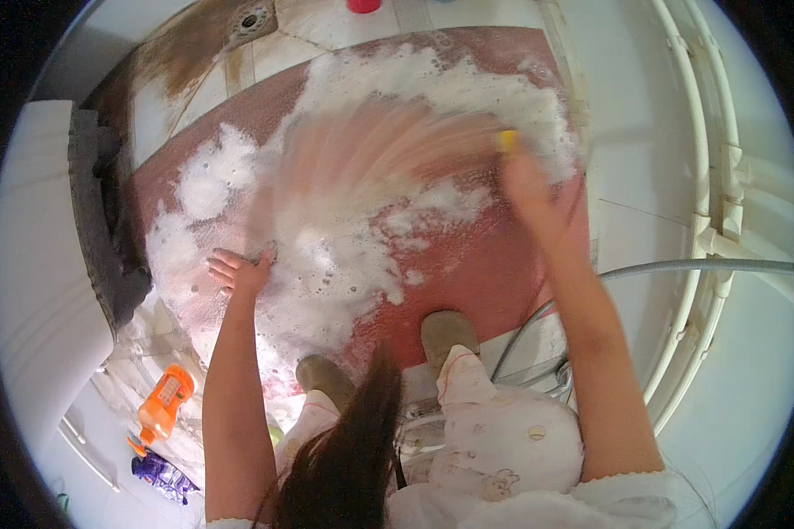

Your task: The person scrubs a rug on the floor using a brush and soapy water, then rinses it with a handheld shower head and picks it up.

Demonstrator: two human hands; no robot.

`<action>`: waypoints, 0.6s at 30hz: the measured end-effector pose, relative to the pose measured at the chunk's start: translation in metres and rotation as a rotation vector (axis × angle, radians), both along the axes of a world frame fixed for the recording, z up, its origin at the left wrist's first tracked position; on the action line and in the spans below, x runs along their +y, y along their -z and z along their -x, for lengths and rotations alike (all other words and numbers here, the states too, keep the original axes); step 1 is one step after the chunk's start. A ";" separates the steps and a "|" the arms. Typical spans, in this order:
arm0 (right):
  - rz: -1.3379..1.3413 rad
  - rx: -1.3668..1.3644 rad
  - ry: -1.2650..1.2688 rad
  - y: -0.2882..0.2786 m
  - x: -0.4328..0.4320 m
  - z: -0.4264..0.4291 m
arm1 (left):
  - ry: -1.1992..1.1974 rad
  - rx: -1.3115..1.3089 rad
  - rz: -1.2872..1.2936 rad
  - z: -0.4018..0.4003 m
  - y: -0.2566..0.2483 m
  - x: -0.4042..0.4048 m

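Note:
A red mat [476, 264] spread over the tiled floor is largely covered with white suds [337, 258]. My right hand [528, 178], blurred by motion, is at the mat's right side with a small yellow object [508, 141] at its fingers, perhaps a brush or sponge; its kind is unclear. Curved streaks run through the foam to its left. My left hand [241, 270] rests on or just above the foam at the left, fingers spread, holding nothing. My two shoes [448, 334] stand at the near edge of the mat.
An orange pump bottle [161, 405] and a purple packet [165, 477] lie at the lower left. A floor drain [250, 22] and a red container [364, 5] are at the top. White pipes [700, 165] and a grey hose [695, 266] run along the right. A white fixture [40, 231] stands left.

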State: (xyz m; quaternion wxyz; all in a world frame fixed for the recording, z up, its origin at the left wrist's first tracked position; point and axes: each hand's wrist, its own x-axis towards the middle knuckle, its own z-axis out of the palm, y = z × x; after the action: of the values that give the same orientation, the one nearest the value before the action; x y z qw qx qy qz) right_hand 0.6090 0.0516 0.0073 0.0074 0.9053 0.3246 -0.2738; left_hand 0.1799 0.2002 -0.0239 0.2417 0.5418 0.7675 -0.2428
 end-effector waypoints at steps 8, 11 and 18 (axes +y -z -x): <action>0.067 0.003 -0.455 -0.017 0.049 0.119 | -0.007 -0.017 -0.021 -0.003 -0.001 -0.002; -0.216 -0.006 -0.674 0.006 0.060 0.173 | -0.019 -0.032 0.021 -0.019 -0.010 0.002; -0.040 0.037 -0.125 -0.005 0.029 0.043 | -0.025 0.035 0.028 -0.007 -0.012 0.001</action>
State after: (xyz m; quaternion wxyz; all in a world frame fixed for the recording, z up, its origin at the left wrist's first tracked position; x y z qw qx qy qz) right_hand 0.5661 0.0806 0.0122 0.0002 0.8780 0.3861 -0.2828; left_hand 0.1864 0.2008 -0.0122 0.2389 0.5242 0.7749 -0.2601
